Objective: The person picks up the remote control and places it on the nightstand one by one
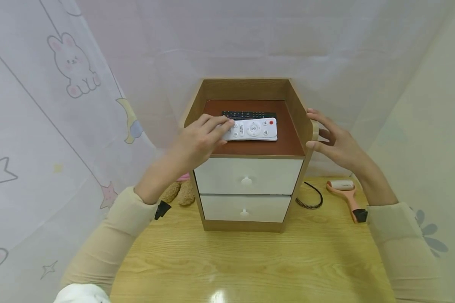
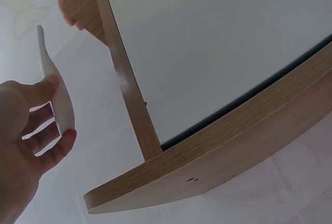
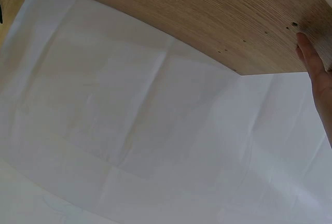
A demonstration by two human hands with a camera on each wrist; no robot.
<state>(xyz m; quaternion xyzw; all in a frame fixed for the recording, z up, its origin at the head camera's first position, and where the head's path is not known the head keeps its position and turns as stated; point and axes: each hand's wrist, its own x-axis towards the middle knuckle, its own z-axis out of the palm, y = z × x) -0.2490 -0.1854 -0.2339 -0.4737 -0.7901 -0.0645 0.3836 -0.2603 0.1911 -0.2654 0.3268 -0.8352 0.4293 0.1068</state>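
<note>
My left hand [image 1: 201, 141] pinches the near end of a white remote control [image 1: 254, 128], thumb on one side and fingers on the other. In the left wrist view, the remote [image 2: 59, 97] appears edge-on, apart from the wood. A black remote control [image 1: 248, 114] lies behind it on the brown top of a small wooden cabinet [image 1: 248, 226], partly covered by the white one. At the cabinet's raised right side panel, my right hand [image 1: 335, 141] grips the rounded edge. From the right wrist, fingers [image 3: 311, 55] show against the panel's outer face.
Two white drawers [image 1: 223, 174] with round knobs are closed. Right of the cabinet, a black coiled band [image 1: 310, 206] and an orange lint roller [image 1: 349, 195] lie on the wooden table [image 1: 231, 265]. Brown fuzzy items [image 1: 186, 193] lie at left. Patterned curtains surround the table.
</note>
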